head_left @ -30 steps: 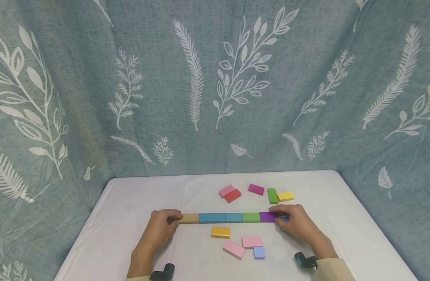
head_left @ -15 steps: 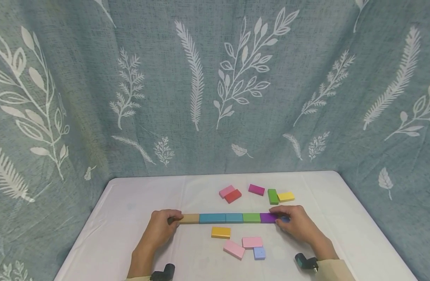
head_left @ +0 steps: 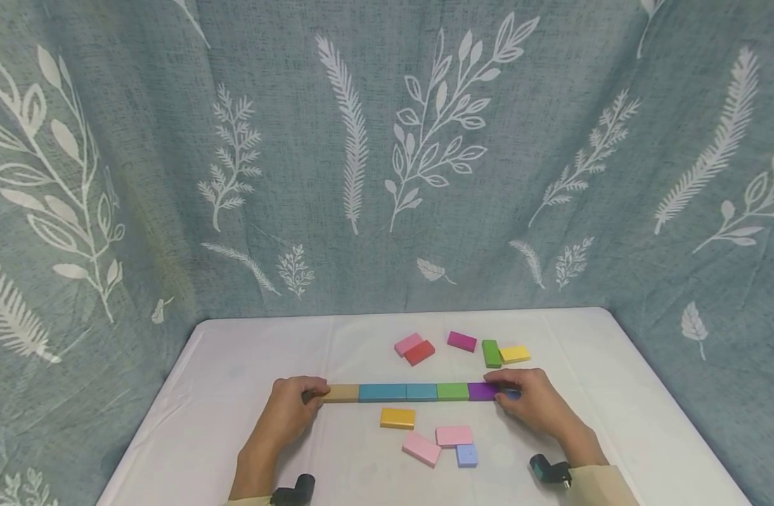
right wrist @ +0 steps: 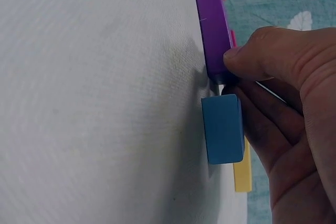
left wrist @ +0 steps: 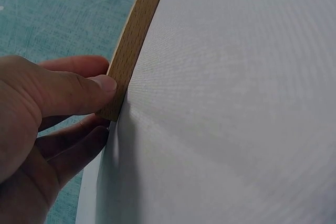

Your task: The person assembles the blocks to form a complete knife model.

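A straight row of wooden blocks runs across the table. From the left it has a plain wood block, two teal blocks, a green block and a purple block. My left hand pinches the plain wood block's outer end between thumb and fingers. At the other end, the thumb and fingers of my right hand pinch the purple block. A blue block sits just beyond the purple one, separated by a small gap, beside my right fingers; the hand mostly hides it in the head view.
In front of the row lie an orange-yellow block, two pink blocks and a light blue block. Behind it are pink, red, magenta, green and yellow blocks. A patterned curtain surrounds the table.
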`<state>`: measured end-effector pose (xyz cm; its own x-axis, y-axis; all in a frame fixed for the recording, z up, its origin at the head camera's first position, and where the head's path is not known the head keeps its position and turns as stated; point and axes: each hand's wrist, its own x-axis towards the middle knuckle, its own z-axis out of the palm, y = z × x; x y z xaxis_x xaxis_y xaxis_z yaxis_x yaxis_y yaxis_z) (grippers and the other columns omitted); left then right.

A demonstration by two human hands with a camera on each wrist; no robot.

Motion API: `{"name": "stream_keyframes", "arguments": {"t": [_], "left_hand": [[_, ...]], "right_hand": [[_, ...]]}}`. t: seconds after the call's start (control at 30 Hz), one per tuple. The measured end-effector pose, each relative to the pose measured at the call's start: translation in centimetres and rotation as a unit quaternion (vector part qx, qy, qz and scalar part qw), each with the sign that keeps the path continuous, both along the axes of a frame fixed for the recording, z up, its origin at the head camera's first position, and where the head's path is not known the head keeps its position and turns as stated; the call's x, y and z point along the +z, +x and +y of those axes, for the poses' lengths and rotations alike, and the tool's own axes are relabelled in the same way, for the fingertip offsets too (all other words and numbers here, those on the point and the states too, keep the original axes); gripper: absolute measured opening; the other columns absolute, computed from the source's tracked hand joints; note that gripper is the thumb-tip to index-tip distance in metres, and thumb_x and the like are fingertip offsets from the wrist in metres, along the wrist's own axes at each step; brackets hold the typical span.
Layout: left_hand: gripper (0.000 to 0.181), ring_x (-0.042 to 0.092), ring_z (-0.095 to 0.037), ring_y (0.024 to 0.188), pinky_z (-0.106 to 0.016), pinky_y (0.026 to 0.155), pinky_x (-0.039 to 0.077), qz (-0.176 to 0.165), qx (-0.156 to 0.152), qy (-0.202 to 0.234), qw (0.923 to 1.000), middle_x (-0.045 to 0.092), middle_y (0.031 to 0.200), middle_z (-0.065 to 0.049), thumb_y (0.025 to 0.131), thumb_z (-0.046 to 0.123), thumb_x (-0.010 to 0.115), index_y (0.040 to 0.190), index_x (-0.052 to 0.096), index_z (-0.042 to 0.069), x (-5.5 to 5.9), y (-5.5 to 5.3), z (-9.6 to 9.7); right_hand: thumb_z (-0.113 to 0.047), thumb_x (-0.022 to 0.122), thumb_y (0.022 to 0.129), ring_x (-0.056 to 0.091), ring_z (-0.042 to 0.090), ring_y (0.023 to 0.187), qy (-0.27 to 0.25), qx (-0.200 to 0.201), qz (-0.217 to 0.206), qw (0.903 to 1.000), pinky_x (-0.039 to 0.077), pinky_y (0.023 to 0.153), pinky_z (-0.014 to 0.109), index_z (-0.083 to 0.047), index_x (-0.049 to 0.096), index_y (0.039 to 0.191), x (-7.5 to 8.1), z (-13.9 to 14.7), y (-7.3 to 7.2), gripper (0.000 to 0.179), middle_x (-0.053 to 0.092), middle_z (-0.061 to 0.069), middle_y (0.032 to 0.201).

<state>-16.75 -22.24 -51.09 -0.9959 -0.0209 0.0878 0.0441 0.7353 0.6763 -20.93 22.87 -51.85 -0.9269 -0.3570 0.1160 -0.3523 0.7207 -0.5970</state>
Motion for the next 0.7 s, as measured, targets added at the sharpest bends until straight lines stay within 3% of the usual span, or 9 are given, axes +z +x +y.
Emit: {"name": "stream_keyframes", "arguments": {"t": [0.7], "left_hand": [[0.022, 0.074, -0.04, 0.125, -0.06, 0.114, 0.057, 0.001, -0.002, 0.001, 1.0, 0.083, 0.12, -0.012, 0.089, -0.005, 0.082, 0.104, 0.085, 0.011, 0.18, -0.06, -0.13]], "right_hand": [[0.001, 0.082, 0.091, 0.075, 0.031, 0.127, -0.003, -0.005, -0.01, 0.9999, 0.061, 0.11, 0.051, -0.013, 0.08, 0.128, 0.03, -0.17, -0.08, 0.039, 0.082, 0.002, 0.127]]}}
